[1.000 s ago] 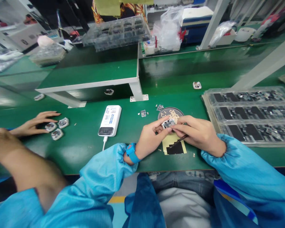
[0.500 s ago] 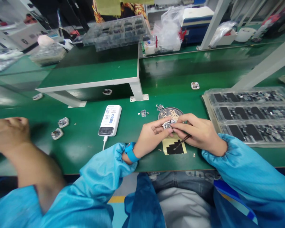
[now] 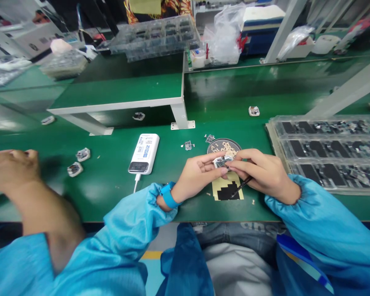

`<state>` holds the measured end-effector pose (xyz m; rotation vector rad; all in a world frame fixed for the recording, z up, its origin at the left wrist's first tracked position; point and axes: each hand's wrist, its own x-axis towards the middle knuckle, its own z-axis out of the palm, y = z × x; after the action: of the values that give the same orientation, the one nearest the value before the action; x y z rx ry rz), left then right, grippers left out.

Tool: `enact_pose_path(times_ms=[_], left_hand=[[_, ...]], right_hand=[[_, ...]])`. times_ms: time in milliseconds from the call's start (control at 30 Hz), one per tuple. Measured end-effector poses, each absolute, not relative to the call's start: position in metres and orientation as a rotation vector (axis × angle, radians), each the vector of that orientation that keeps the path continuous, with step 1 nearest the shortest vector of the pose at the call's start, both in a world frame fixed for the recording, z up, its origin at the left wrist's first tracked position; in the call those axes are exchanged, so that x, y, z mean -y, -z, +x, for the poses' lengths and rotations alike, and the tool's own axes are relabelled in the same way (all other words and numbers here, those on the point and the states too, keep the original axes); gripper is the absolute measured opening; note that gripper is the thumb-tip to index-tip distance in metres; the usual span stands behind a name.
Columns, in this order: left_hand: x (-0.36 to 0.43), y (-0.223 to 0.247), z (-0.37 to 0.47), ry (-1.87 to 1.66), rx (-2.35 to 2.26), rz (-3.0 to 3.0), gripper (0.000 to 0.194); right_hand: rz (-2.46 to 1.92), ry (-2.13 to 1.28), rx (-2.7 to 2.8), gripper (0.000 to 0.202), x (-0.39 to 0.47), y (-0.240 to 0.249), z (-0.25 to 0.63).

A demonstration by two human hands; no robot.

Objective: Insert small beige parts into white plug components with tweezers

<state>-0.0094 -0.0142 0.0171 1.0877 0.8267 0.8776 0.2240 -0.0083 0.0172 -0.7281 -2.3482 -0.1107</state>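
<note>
My left hand [image 3: 200, 170] grips a small white device housing [image 3: 222, 161] with electronic parts inside. My right hand [image 3: 260, 170] has its thumb and forefinger at the housing's right side. Dark tweezers [image 3: 242, 186] are tucked in the same hand, slanting down and left over a yellow sheet with black stickers [image 3: 228, 191]. Just behind my hands, a round grey dish [image 3: 214, 144] carries many small beige pieces. Whether my right fingertips pinch a tiny part is too small to tell.
Trays of parts [image 3: 329, 154] lie at right. A white power bank [image 3: 144, 154] with a cable is left of my hands. Small metal parts [image 3: 188, 145] and white housings [image 3: 83, 154] dot the green bench. A raised shelf [image 3: 120, 84] stands behind; a co-worker's arm [image 3: 40, 197] rests at left.
The housing is tilted a little more toward me, showing more of its inside. My right hand has shifted slightly right with the tweezers. The whole view has moved slightly.
</note>
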Motion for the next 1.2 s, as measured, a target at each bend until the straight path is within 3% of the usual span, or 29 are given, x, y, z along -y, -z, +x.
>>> enact_pose_path(times_ms=[533,767,967,1200], left_hand=[[0.020,-0.012,-0.008,-0.950,-0.955,1.265,0.055],[0.016,-0.012,-0.008,-0.998,-0.787,1.060,0.054],[0.016,-0.007,0.001,-1.163,-0.728,1.117,0.034],[0.013,-0.004,-0.001,-1.150,-0.888,1.266,0.041]], right_hand=[[-0.774,0.048,2.315,0.033,0.008,-0.013,0.219],[-1.001,-0.418,1.971,0.046,0.010,-0.010,0.205],[-1.054,-1.225,1.461,0.036,0.012,-0.010,0.183],[-1.067,-1.245,1.371,0.024,0.008,-0.020,0.175]])
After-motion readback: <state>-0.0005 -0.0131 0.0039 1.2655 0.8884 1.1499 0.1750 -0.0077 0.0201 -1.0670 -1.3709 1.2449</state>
